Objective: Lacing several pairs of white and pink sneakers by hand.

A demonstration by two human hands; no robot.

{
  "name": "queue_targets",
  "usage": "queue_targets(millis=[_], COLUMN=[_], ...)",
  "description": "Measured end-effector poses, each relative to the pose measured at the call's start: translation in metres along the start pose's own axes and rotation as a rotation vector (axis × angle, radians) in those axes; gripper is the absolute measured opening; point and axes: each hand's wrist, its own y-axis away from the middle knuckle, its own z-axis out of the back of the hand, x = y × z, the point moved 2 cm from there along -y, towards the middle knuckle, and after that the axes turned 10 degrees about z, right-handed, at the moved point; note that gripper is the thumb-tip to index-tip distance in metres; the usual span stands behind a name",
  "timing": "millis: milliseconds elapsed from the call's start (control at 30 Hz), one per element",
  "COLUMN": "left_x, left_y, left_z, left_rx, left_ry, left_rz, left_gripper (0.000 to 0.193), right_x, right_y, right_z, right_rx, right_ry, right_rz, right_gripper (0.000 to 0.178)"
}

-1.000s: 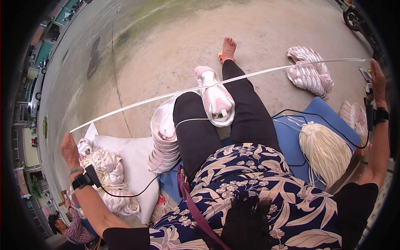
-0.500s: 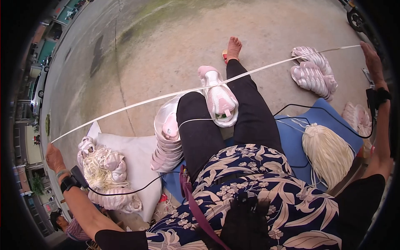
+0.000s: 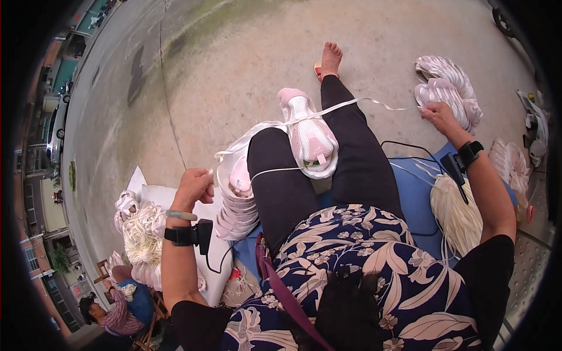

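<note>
Your left hand (image 3: pixel 194 187), left of the frame's centre, has its fingers closed, pinching one side of a white lace (image 3: pixel 339 106). Your right hand (image 3: pixel 440 117), at the right of the frame above mid-height, has its fingers bunched around the other side of that lace. Between your two hands the lace runs in a loose, wavy line, sagging near the right hand and curling into a small loop just above the left. Midway it crosses the upper part of a pink and white shoe (image 3: pixel 310 140), which rests between your dark-trousered legs at the centre of the frame, its pink tip toward the top. A thin white cord (image 3: pixel 275 169) goes from the lower end of the shoe across your left thigh.

Just beside your left knee stands a nested stack of pink and white shoe pieces (image 3: pixel 236 213). Further left, a heap of cream laces (image 3: pixel 143 243) and shoes lies beside a white sheet (image 3: pixel 218 257), partly hidden by your left forearm. At the right of the frame, a thick cream lace bundle (image 3: pixel 456 213) lies on a blue mat (image 3: pixel 418 190), partly behind your right arm. In the upper right, rows of pink and white shoes (image 3: pixel 442 88) lie on the concrete floor (image 3: pixel 234 70), just beyond your right hand. A seated person (image 3: pixel 120 316) shows at the lower left.
</note>
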Motion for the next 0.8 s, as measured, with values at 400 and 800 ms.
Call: queue_targets(millis=[400,800], left_x=[-0.102,-0.121], left_y=[-0.023,-0.051], left_z=[-0.171,-0.191], left_rx=[-0.057,-0.384], left_ry=[0.188,-0.140], left_rz=[-0.577,-0.968], left_gripper=[0.013,0.007], right_x=[0.150,0.145], right_y=[-0.061,-0.078], right_z=[-0.164,-0.180], right_rx=[0.080,0.125], right_ry=[-1.130,-1.209], right_rz=[-0.277,-0.226], right_gripper=[0.023,0.011])
